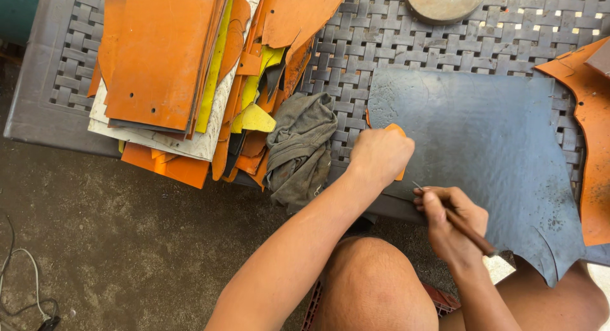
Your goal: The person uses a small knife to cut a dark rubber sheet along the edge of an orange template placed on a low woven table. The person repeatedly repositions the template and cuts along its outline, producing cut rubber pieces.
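Observation:
A dark grey-blue sheet of leather [483, 147] lies on a grey woven plastic table [381, 39]. My left hand [379, 156] presses a small orange template piece [397, 131] flat onto the sheet's left edge; only slivers of the piece show around my fist. My right hand [452, 223] grips a thin brown pointed tool [467, 229] like a pen, its metal tip touching the sheet just beside the orange piece.
A stack of orange, yellow and white sheets [165, 64] covers the table's left part. A crumpled grey-green cloth [302, 150] lies beside it. A round metal disc [445, 0] sits at the far edge, orange leather [588, 128] at right. My bare knees are below.

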